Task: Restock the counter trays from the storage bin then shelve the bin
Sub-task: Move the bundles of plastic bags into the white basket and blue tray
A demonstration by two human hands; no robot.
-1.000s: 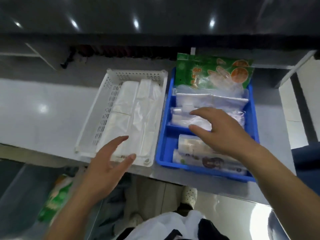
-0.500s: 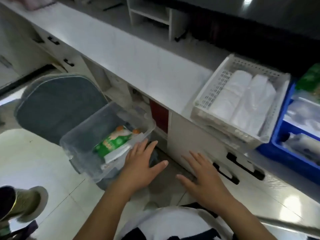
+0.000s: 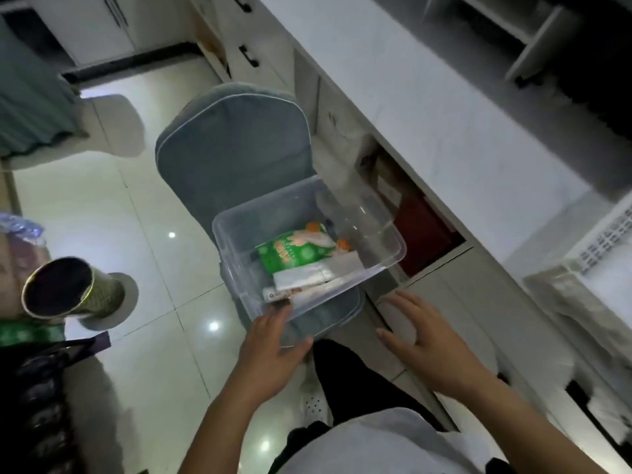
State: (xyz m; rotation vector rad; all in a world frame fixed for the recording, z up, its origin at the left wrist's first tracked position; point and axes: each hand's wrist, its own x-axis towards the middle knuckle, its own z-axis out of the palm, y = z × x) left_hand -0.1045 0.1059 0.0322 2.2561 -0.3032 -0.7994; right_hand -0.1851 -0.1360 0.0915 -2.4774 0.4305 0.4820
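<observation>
Clear storage bin on chair seat beside counter; left hand grips bin's near corner, right hand fingers spread, hovering off near edge, holding nothing

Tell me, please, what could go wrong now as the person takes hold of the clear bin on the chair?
Only the left hand touches the storage bin, at its near corner; the right hand is off it. Lifted this way, the bin might tip, and the green packet could slide. It sits on a cushioned chair, so it may also shift.
</observation>
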